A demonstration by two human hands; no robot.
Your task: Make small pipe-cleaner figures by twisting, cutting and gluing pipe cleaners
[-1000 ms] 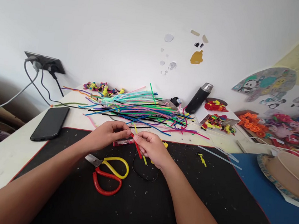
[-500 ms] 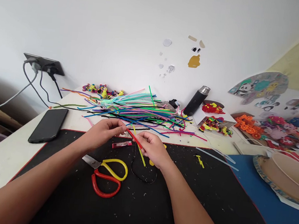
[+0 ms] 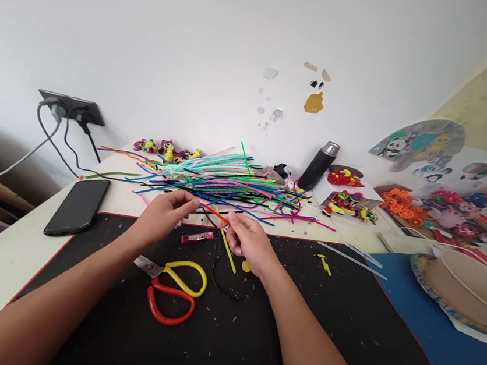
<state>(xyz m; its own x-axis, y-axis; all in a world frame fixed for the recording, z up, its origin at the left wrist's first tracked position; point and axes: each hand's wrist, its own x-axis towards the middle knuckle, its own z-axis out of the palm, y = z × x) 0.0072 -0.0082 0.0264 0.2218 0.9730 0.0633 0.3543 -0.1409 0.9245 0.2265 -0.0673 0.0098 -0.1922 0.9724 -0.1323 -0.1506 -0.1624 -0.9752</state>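
Observation:
A short red pipe cleaner [image 3: 214, 212] stretches between my two hands above the back edge of the black mat [image 3: 225, 344]. My left hand [image 3: 175, 210] pinches its left end. The right end sits in the closed fingers of my right hand [image 3: 247, 240]. Below them a yellow-green pipe cleaner [image 3: 229, 252] lies slanting on the mat, beside a thin black cord [image 3: 231, 293]. A small pink packet [image 3: 197, 237] is under my left hand. Scissors [image 3: 176, 289] with one yellow and one red handle lie nearer to me.
Behind my hands lies a heap of coloured pipe cleaners [image 3: 226, 183]. A black phone [image 3: 77, 206] is at the left. A black flask [image 3: 321, 167] stands by a white box [image 3: 367, 194] with small figures. A round basket [image 3: 464, 289] is at the right.
The red pipe cleaner has turned from a steep slant to nearly level. My left hand has shifted slightly left, and the right hand's fingers have moved up along it.

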